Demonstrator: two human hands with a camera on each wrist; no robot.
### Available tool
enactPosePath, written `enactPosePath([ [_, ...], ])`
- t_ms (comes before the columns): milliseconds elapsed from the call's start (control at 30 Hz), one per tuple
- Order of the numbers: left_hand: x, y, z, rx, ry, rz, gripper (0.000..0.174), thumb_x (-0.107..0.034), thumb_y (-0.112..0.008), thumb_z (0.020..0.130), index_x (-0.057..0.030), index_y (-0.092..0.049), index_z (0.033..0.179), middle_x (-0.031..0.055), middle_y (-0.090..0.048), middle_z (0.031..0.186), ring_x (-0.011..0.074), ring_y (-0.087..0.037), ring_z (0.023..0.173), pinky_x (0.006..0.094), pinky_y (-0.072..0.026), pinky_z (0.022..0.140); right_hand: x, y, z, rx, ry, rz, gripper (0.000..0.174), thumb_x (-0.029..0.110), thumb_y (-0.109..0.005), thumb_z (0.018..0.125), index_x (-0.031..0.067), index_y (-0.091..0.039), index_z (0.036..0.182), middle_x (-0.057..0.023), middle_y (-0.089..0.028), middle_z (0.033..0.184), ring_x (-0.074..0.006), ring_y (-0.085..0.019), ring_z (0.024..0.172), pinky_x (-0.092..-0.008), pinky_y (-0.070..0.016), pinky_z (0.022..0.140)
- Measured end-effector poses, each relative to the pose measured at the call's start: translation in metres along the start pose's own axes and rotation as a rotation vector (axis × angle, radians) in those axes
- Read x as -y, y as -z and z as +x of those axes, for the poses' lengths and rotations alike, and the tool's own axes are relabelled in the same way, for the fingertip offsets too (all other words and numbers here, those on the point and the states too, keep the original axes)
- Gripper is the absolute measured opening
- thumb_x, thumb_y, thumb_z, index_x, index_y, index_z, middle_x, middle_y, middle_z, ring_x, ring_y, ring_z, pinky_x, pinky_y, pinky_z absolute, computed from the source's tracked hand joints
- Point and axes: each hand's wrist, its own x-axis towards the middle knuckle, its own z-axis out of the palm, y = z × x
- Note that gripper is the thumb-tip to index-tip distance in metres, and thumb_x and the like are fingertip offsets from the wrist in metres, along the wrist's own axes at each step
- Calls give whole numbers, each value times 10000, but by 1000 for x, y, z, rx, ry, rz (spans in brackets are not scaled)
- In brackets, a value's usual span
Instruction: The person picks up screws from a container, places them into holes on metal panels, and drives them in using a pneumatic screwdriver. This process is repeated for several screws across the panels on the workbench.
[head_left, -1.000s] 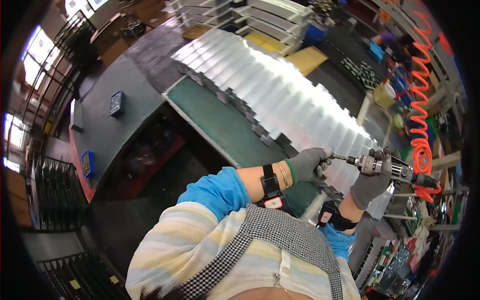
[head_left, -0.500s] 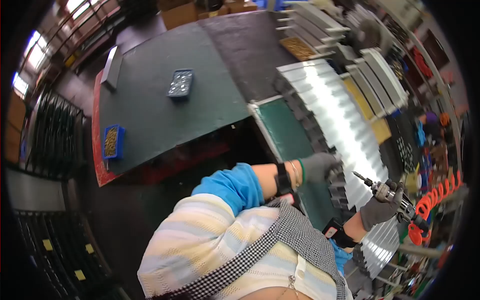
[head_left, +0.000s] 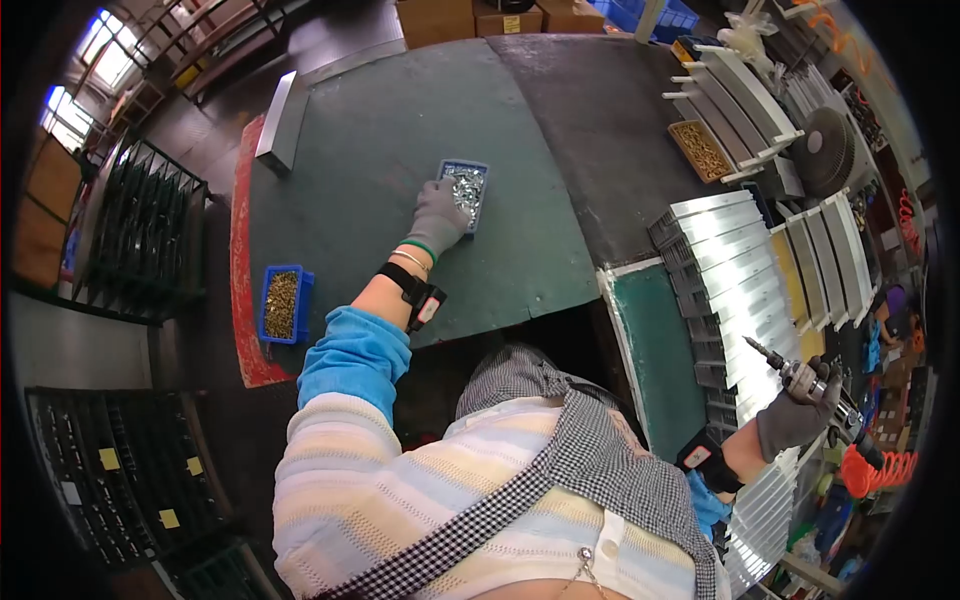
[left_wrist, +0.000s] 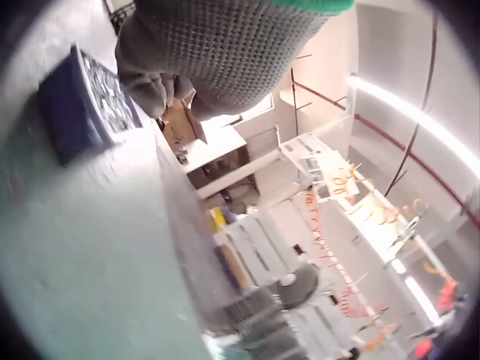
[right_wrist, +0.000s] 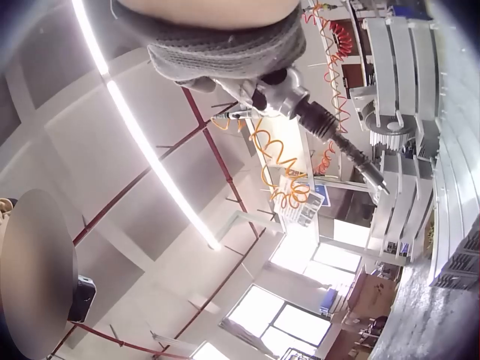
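Observation:
My gloved left hand point(head_left: 440, 215) reaches into a blue bin point(head_left: 484, 202) on the dark green table, its fingers among small silver metal parts point(head_left: 464, 184). In the left wrist view the fingers bend down over the rim of the bin point(left_wrist: 64, 116); their tips are partly hidden, and I cannot tell whether they pinch a part. Off to the right, my gloved right hand point(head_left: 795, 422) grips an air screwdriver point(head_left: 800, 380), its bit pointing up and left. The right wrist view shows the air screwdriver point(right_wrist: 319, 120) with its chuck and long bit.
Beside the right hand lies a row of silver metal channels point(head_left: 735, 270) on a green-topped bench point(head_left: 645, 340). A blue bin of brass-coloured parts point(head_left: 281, 305) stands near the table's red edge point(head_left: 245, 260). An orange coiled hose point(head_left: 880, 470) hangs by the screwdriver. White racks point(head_left: 740, 95) stand behind.
My left hand has left the screwdriver's bit and moved left to the bin of silver parts. The view has turned left towards the table. The right hand still holds the air screwdriver.

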Motion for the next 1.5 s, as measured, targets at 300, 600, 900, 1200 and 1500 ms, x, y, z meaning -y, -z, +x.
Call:
enactPosePath([
  [300, -18, 4, 26, 240, -27, 371, 482, -235, -696, 743, -134, -531, 1184, 150, -504, 1224, 336, -502, 1133, 414, -453, 943, -17, -14, 10, 36, -27, 19, 210, 172, -575, 897, 1, -583, 1018, -105, -609, 821, -210, -617, 781, -328, -493, 663],
  [600, -3, -22, 29, 15, -19, 277, 244, -199, -607, 797, -124, -639, 1027, 141, -591, 1088, 327, -591, 1005, 399, -489, 869, -23, 35, 46, -23, -14, 11, 257, 168, -556, 904, -19, -563, 1079, -113, -602, 891, -240, -618, 789, -374, -484, 643],
  [900, 18, -17, 35, -17, 209, -298, 315, -169, -638, 818, -104, -650, 1127, 140, -677, 967, 218, -655, 770, 316, -515, 755, -23, 38, 56, -258, -11, -53, 247, 160, -575, 892, -18, -604, 1062, -115, -609, 898, -219, -613, 828, -332, -509, 736],
  [1200, 9, -19, 28, -28, 397, -712, 247, -16, -608, 846, -33, -658, 1087, 77, -653, 852, 128, -606, 627, 255, -510, 572, -36, 43, 66, -228, 12, -111, 241, 151, -570, 890, -26, -610, 1049, -114, -593, 876, -204, -599, 799, -324, -497, 667],
  [1500, 36, -13, 31, 223, 596, -2096, 169, -38, -489, 922, 44, -529, 1063, 104, -541, 928, 173, -545, 797, 253, -506, 661, -34, 11, 59, -252, 11, -133, 258, 169, -553, 906, -30, -589, 1066, -107, -583, 871, -202, -588, 773, -318, -483, 635],
])
